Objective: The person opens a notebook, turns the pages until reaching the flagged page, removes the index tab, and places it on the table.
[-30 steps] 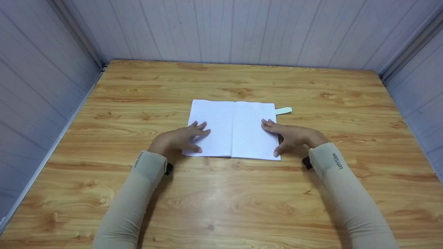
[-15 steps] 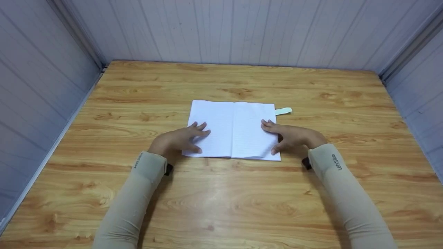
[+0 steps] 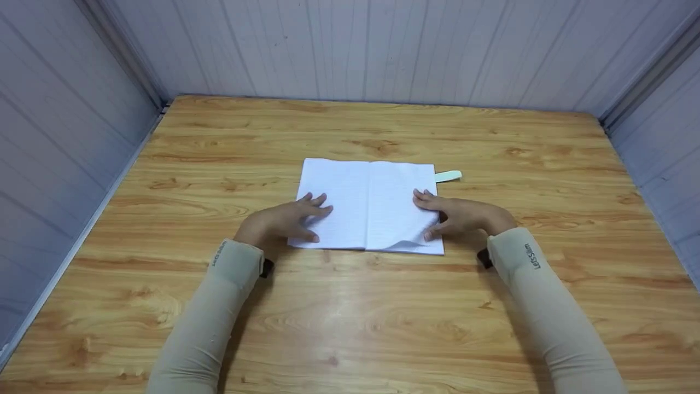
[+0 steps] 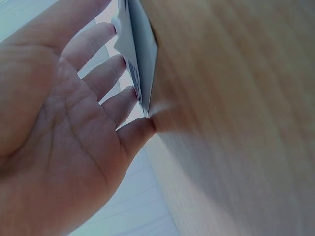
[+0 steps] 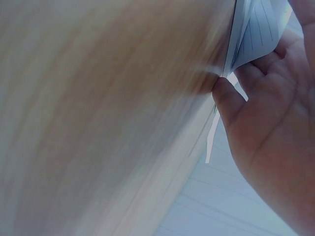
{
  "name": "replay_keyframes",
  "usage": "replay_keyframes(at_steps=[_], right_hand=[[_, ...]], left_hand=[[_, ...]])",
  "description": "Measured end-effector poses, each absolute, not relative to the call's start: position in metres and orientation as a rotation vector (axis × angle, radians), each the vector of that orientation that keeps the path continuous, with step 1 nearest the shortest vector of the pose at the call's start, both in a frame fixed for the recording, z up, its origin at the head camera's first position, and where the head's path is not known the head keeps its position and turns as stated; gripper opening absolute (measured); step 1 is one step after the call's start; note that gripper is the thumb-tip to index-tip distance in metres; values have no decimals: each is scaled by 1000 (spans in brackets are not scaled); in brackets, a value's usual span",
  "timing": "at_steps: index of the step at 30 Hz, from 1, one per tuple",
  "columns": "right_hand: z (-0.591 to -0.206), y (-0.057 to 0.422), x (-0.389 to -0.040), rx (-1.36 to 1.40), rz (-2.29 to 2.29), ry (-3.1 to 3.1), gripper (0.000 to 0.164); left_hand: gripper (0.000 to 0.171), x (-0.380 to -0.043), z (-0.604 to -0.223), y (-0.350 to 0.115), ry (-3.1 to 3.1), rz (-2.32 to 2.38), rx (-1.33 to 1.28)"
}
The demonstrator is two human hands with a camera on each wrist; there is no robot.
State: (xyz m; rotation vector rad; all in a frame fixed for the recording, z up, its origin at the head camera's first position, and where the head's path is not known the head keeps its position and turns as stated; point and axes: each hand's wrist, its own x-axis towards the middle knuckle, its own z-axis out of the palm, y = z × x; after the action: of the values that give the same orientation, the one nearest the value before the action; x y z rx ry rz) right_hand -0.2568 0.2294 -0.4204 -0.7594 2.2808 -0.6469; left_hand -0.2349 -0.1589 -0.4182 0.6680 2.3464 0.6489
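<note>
An open notebook (image 3: 350, 205) with lined white pages lies flat on the wooden table. My left hand (image 3: 284, 220) rests with spread fingers on the outer lower part of its left page. In the left wrist view, the fingers (image 4: 106, 81) reach over the notebook's edge (image 4: 146, 54). At the lower right corner, my right hand (image 3: 465, 215) has its thumb hooked on a page (image 5: 258, 29), which bows upward. The right hand's other fingertips lie higher on that same page. Part of the curled page is hidden behind the right thumb.
A pale green strip (image 3: 448, 175) sticks out past the notebook's upper right edge. Panelled walls (image 3: 350, 52) stand behind and at both sides of the wood-grain table (image 3: 350, 317).
The right thumb has slid a little left and up, and the lower right page corner has curled up with it. The left hand has stayed in place.
</note>
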Motion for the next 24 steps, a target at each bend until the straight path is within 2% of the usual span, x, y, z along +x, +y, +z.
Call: replay_keyframes(at_steps=[14, 24], right_hand=[[-421, 229, -257, -726, -641, 2273, 91], [-422, 230, -260, -798, -634, 2281, 89]], left_hand=[[71, -233, -420, -159, 2356, 677, 617], [63, -233, -416, -153, 2409, 619, 648]])
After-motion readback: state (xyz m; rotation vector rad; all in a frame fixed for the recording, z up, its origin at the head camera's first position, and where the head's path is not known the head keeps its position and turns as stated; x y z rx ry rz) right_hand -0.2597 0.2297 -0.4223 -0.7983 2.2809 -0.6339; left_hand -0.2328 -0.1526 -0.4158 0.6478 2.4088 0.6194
